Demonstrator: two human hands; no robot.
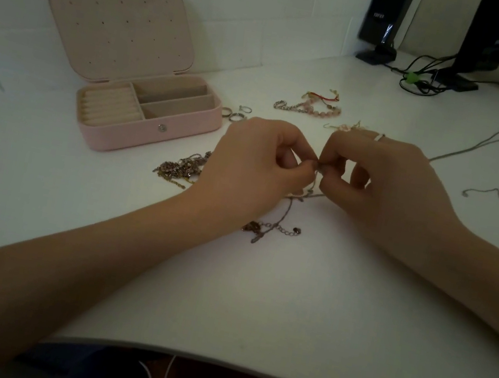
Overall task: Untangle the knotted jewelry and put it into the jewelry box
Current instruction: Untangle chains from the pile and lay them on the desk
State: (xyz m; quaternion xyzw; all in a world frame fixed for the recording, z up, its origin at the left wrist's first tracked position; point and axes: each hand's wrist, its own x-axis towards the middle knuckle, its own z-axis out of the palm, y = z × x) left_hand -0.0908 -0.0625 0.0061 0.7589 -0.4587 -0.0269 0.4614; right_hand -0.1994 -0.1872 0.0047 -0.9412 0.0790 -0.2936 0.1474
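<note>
Hands meeting at table centre: left hand [256, 160] and right hand [374, 171], fingers curled, fingertips pinching one thin grey chain [284, 210] between them. Chain trailing down toward the near edge, ending in a linked extender with small dark charm, lying on smooth white table [254, 306]. Pink jewelry box [138, 132], rounded, padded, lid up, beige ring rolls and compartments inside, far left. Beaded tangle [178, 169] beside left wrist. Pink bead bracelet [309, 107] behind. Metal rings [236, 115] near box. Fine necklaces [483, 143] at right.
</note>
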